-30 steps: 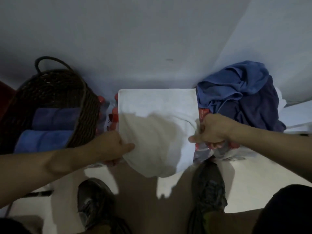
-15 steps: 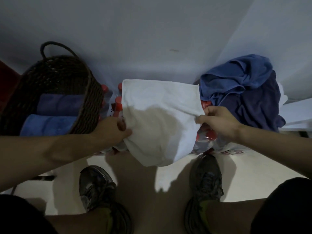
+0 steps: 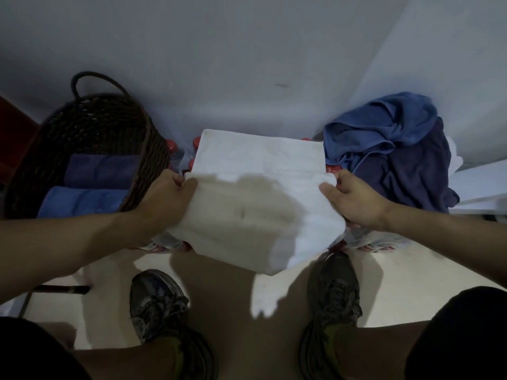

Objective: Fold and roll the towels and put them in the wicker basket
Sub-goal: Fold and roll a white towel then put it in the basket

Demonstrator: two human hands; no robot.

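A white towel (image 3: 258, 165) lies spread over packs of red-capped bottles in the middle. Its near part is doubled up and hangs toward me. My left hand (image 3: 167, 198) grips the towel's left edge. On the right edge, my right hand (image 3: 354, 200) pinches the fold. The dark wicker basket (image 3: 109, 124) stands at the left against the wall. Inside it lie a dark blue rolled towel (image 3: 101, 171) and a lighter blue rolled towel (image 3: 82, 201). A heap of loose blue and navy towels (image 3: 397, 149) sits at the right.
Red-capped bottles (image 3: 171, 145) in plastic wrap support the white towel, between basket and heap. The pale wall rises close behind. My two shoes (image 3: 156, 300) stand on the light floor below. A white ledge (image 3: 482, 182) juts in at the far right.
Both hands have lifted the towel's near part and carried it up and away from me, so the towel is doubled over. The view has shifted slightly.
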